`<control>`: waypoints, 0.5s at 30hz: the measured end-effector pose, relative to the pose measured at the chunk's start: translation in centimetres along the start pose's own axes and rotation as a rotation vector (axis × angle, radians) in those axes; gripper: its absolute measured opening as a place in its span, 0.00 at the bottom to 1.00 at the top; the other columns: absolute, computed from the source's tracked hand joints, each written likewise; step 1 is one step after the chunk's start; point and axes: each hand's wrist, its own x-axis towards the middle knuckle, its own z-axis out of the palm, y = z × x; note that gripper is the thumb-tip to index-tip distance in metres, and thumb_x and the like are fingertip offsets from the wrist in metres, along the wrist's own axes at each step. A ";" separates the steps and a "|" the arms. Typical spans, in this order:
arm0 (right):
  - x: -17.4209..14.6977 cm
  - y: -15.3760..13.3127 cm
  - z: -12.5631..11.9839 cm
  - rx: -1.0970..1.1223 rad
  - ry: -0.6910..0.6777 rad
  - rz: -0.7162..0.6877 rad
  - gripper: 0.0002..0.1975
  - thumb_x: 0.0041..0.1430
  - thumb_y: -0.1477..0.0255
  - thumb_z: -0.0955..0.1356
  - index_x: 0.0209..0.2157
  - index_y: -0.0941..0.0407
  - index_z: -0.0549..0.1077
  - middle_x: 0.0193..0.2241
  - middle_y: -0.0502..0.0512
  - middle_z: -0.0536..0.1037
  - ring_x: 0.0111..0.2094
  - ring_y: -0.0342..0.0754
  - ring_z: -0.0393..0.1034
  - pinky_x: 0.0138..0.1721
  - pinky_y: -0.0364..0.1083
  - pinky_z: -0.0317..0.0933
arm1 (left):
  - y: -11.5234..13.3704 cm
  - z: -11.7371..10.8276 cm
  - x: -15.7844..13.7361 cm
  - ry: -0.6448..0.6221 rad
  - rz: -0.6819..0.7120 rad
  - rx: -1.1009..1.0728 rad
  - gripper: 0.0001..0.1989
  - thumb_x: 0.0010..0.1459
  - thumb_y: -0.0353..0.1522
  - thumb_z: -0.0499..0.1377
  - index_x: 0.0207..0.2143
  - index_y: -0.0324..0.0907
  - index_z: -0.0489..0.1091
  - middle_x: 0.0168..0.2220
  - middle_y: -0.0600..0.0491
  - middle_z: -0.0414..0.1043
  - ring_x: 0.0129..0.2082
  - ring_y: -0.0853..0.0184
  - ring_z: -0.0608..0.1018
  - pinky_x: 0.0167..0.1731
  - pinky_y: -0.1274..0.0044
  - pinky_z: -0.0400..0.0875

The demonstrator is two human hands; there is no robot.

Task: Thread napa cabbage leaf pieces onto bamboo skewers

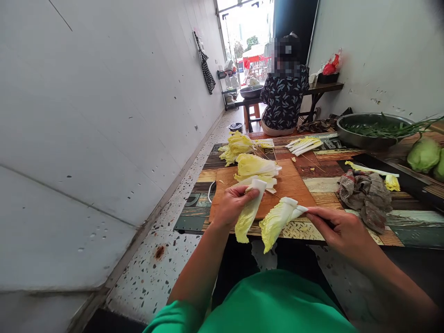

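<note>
My left hand (231,206) is closed around a napa cabbage leaf (250,215), its white stem end up and its yellow-green tip hanging down. Between the fingers and thumb of my right hand (338,225) is the white end of a second bundle, folded cabbage leaves (279,219), drooping to the left. Both are held above the front edge of the table, apart from each other. Just beyond, more loose cabbage leaves (258,164) lie on a wooden cutting board (294,180). Whether a stick runs through the held leaves I cannot tell.
Cabbage bundles with thin sticks (236,147) and another bundle (304,145) lie farther back. To the right are a crumpled cloth (366,196), a large knife (381,169), a metal bowl of greens (374,134) and green vegetables (423,155). A person (286,95) sits beyond the table.
</note>
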 end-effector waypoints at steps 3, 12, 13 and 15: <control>0.1 0.6 -0.5 0.028 -0.066 0.034 0.17 0.60 0.59 0.67 0.37 0.54 0.83 0.34 0.56 0.85 0.31 0.53 0.78 0.29 0.46 0.68 | -0.1 -0.1 -0.2 -0.011 -0.003 0.043 0.16 0.43 0.42 0.73 0.30 0.39 0.82 0.26 0.54 0.76 0.25 0.74 0.69 0.26 0.81 0.61; 0.6 1.6 -1.2 0.087 -0.191 0.074 0.21 0.60 0.53 0.67 0.37 0.55 0.84 0.34 0.56 0.84 0.32 0.51 0.75 0.31 0.45 0.66 | 1.1 1.1 -1.0 -0.025 0.010 0.191 0.19 0.41 0.45 0.72 0.24 0.37 0.79 0.19 0.57 0.66 0.20 0.77 0.61 0.20 0.81 0.54; 0.7 1.5 -1.3 0.090 -0.191 0.083 0.22 0.60 0.52 0.67 0.37 0.54 0.84 0.34 0.56 0.84 0.33 0.52 0.75 0.32 0.45 0.67 | 1.1 1.1 -1.0 -0.025 0.013 0.196 0.19 0.41 0.45 0.72 0.25 0.37 0.79 0.19 0.57 0.66 0.20 0.77 0.61 0.19 0.81 0.53; 0.8 1.3 -1.4 0.109 -0.202 0.102 0.24 0.58 0.50 0.68 0.36 0.55 0.84 0.32 0.56 0.83 0.31 0.51 0.74 0.31 0.45 0.66 | 1.0 1.0 -1.0 -0.044 -0.006 0.203 0.19 0.41 0.45 0.72 0.24 0.37 0.79 0.18 0.58 0.65 0.19 0.77 0.61 0.19 0.81 0.53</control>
